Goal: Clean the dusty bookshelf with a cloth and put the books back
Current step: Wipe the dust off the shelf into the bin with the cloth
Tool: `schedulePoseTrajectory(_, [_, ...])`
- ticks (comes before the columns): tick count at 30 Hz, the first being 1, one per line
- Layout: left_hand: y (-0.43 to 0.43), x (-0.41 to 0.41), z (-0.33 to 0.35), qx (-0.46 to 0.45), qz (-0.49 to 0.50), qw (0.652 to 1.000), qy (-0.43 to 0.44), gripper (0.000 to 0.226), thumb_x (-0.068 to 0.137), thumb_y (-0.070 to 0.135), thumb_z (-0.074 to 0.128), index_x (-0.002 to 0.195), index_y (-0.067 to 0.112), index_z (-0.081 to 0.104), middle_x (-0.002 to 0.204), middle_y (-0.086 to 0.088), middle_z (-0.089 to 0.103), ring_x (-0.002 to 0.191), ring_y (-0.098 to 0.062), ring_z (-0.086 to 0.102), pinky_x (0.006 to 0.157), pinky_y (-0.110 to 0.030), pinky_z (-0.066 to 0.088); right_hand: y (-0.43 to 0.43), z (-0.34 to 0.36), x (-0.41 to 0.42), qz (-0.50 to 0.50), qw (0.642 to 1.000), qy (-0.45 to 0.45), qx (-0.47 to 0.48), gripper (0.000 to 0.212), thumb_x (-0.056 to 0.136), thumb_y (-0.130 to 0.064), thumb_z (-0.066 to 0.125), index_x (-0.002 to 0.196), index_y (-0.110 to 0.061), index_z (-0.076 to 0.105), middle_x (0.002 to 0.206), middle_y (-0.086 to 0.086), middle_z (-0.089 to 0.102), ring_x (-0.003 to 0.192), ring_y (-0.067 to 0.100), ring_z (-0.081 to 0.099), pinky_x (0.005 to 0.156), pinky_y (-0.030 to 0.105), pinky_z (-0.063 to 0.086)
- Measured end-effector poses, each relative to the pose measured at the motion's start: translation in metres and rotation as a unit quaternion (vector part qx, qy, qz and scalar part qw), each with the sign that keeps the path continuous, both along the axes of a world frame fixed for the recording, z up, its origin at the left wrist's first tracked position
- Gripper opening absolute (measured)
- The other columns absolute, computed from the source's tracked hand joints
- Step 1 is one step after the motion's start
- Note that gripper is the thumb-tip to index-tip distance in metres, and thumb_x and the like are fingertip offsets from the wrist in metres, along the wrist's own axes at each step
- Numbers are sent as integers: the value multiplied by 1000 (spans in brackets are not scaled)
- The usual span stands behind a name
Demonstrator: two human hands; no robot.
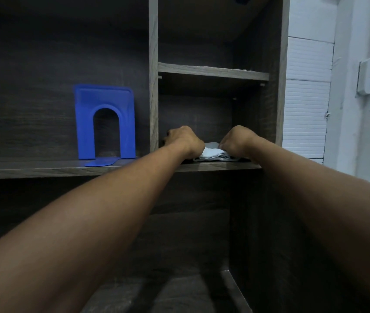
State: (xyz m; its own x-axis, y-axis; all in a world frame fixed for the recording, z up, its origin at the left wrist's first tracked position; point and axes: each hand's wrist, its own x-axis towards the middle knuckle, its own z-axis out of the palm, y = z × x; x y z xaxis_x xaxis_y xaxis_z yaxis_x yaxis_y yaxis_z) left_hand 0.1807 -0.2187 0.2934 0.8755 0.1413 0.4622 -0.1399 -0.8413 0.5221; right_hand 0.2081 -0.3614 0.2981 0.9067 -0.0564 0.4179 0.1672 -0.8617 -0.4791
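1. two bare arms reach into the narrow right compartment of the bookshelf [153, 64], with the hands over its lower board.
2. cloth [212, 152]: pale and bunched, lying on that board near the front edge, between the two hands.
3. right hand [239, 139]: knuckles up, fingers curled down onto the cloth's right side, gripping it.
4. left hand [183, 138]: back toward the camera, fingers bent away out of sight near the divider. wrist touches the cloth's left edge. cannot tell whether it grasps anything.
5. blue bookend [105, 123]: upright in the wide left compartment, just beside the divider.
6. white louvred door [306, 118]: right of the shelf unit.
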Motion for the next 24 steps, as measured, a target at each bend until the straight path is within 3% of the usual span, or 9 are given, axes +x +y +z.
schedulePoseTrajectory(7, [-2, -24, 1, 21, -20, 999, -32, 28, 87, 23, 61, 110, 7, 64, 118, -16, 60, 109, -33, 58, 90, -46, 53, -2, -2, -19, 2, 998, -42, 44, 22, 91, -9, 56, 103, -4, 74, 108, 11, 70, 99, 25, 65, 93, 40, 55])
schedulePoseTrajectory(10, [-3, -38, 2, 50, -36, 997, -55, 38, 87, 21, 62, 122, 9, 54, 123, -14, 56, 110, -32, 57, 88, -42, 53, -2, -2, -35, 13, 997, -57, 44, 24, 91, -9, 54, 102, -5, 75, 109, 11, 71, 101, 25, 64, 94, 40, 54])
schedulePoseTrajectory(13, [-4, -54, -3, 105, -50, 988, -98, 58, 86, 22, 66, 136, 12, 38, 127, -13, 51, 111, -29, 55, 78, -36, 49, -2, -2, -56, 27, 996, -74, 35, 26, 91, -13, 57, 111, -11, 73, 117, 9, 68, 108, 24, 63, 91, 32, 50])
schedulePoseTrajectory(15, [-2, -63, -10, 167, -47, 975, -138, 68, 85, 23, 68, 140, 13, 31, 129, -13, 49, 112, -29, 53, 82, -37, 49, -2, -3, -71, 31, 996, -82, -2, 33, 92, -18, 60, 124, -14, 65, 127, 10, 64, 114, 25, 60, 90, 30, 46])
schedulePoseTrajectory(18, [2, -75, -18, 228, -49, 954, -189, 75, 84, 27, 69, 145, 14, 26, 135, -13, 45, 120, -30, 48, 91, -39, 47, -3, -7, -95, 34, 990, -111, -84, 50, 93, -23, 62, 141, -15, 50, 143, 10, 50, 129, 26, 50, 103, 34, 41])
schedulePoseTrajectory(21, [10, -89, -21, 264, -49, 939, -215, 79, 85, 31, 67, 148, 15, 22, 142, -13, 40, 129, -29, 41, 102, -41, 40, -4, -13, -121, 53, 982, -128, -126, 61, 93, -25, 63, 149, -18, 38, 156, 6, 34, 142, 24, 35, 114, 34, 30])
schedulePoseTrajectory(24, [21, -105, -24, 301, -41, 923, -235, 78, 86, 36, 63, 149, 15, 21, 145, -12, 38, 132, -29, 38, 108, -42, 34, -5, -20, -145, 66, 981, -125, -133, 69, 93, -26, 63, 153, -21, 31, 161, 4, 23, 146, 22, 28, 116, 31, 25])
